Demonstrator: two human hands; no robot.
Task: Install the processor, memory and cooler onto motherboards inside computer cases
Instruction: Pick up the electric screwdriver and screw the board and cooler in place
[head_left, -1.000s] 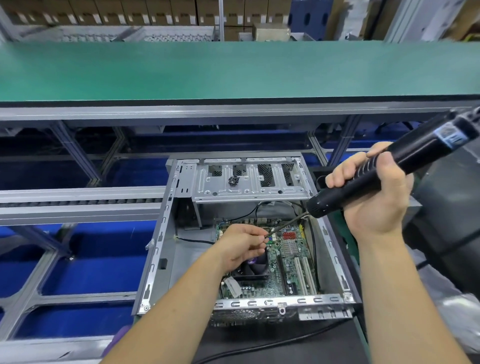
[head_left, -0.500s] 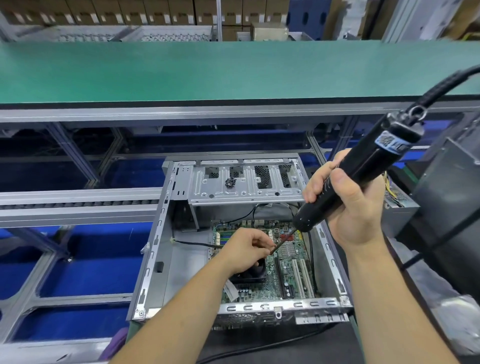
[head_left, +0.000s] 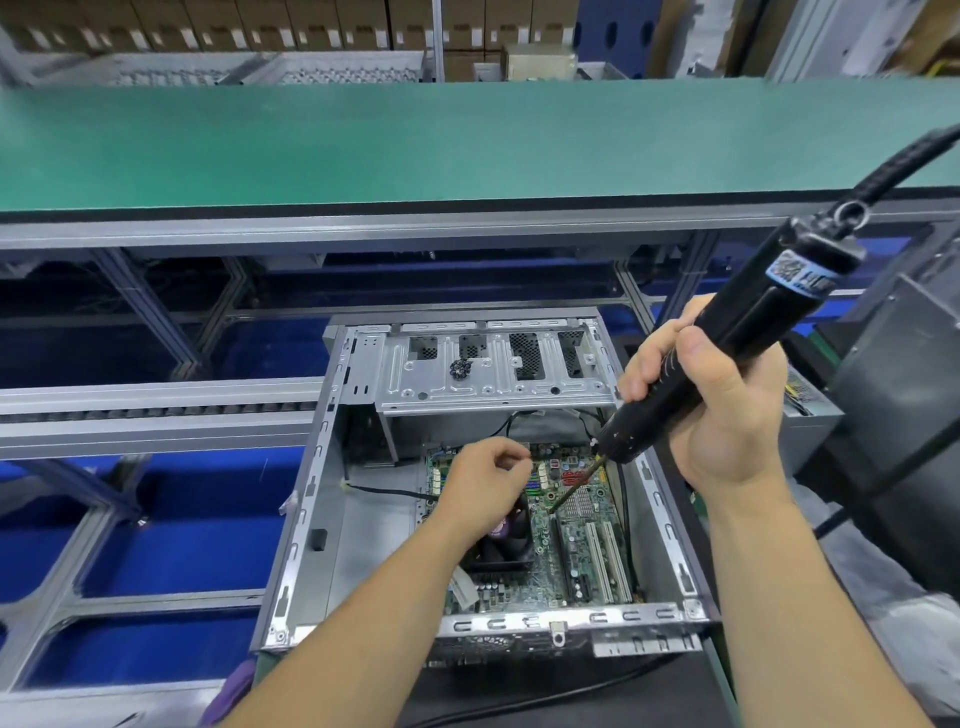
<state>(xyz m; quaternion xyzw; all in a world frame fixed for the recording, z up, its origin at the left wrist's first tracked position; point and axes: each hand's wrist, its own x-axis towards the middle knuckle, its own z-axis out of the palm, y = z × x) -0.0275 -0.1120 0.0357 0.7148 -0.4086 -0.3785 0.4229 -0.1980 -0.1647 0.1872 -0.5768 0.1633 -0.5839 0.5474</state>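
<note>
We held the driver (head_left: 727, 353) in our right hand (head_left: 727, 410), fingers wrapped round its black barrel, its bit (head_left: 574, 486) slanting down to the board (head_left: 571, 540) just right of the cooler (head_left: 506, 540). Our left hand (head_left: 480, 483) hung over the cooler with fingers curled; whether it pinched a screw we could not tell. The board lay flat in the open case (head_left: 311, 519), the cooler seated near its middle, partly hidden by that hand.

The risk, as we judged it, lay in the angle — a bit meeting a screw on the slant could skate off and gouge the board or the small parts around it, or start the thread crooked. The heavy cable (head_left: 909, 161) pulling at the driver's top could tip it further.

A second earlier the bit had rested at our left fingertips, the driver lying lower and flatter — since then we had swung it steeper and brought the tip down to the board, and our left hand had let go of the bit.
</note>
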